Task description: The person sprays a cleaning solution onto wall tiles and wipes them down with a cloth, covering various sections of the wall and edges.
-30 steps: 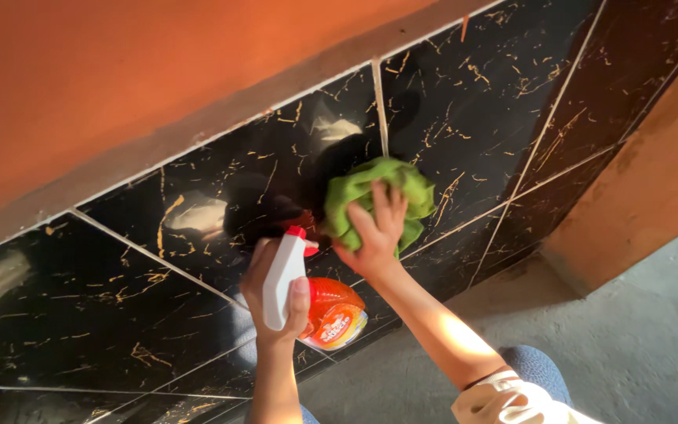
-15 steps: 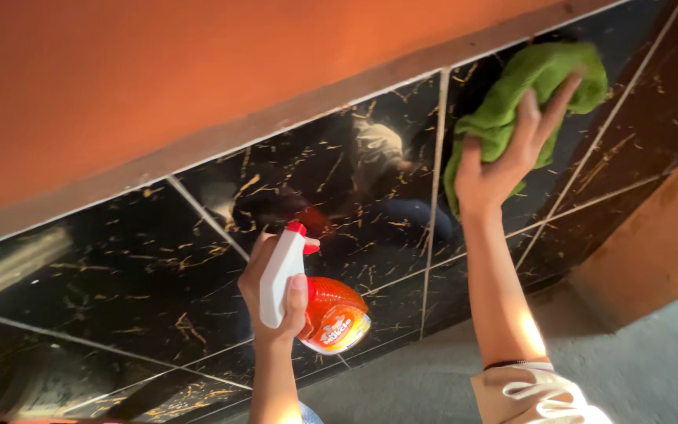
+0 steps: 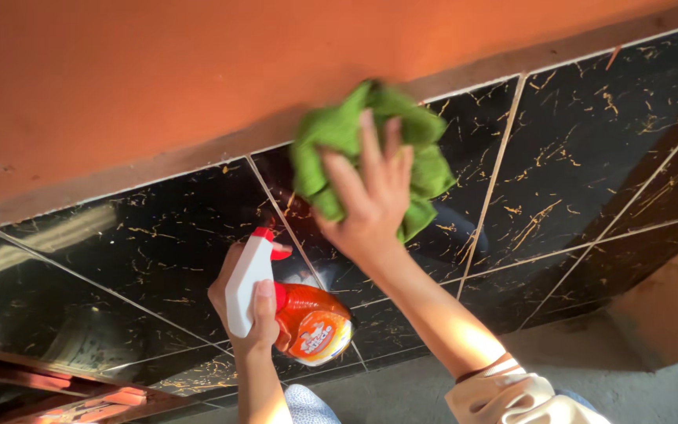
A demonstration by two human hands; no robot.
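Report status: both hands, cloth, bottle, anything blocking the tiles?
Right hand pressing green cloth flat on black tiles, at the top edge. Left hand gripping spray bottle, nozzle toward the tiles. Nothing in the way.

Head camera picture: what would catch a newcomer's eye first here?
The green cloth stands out most, pressed by the right hand against the glossy black tiles just under the orange wall. Lower left of it, the left hand grips an orange spray bottle with a white and red trigger head, held in front of the tiles.
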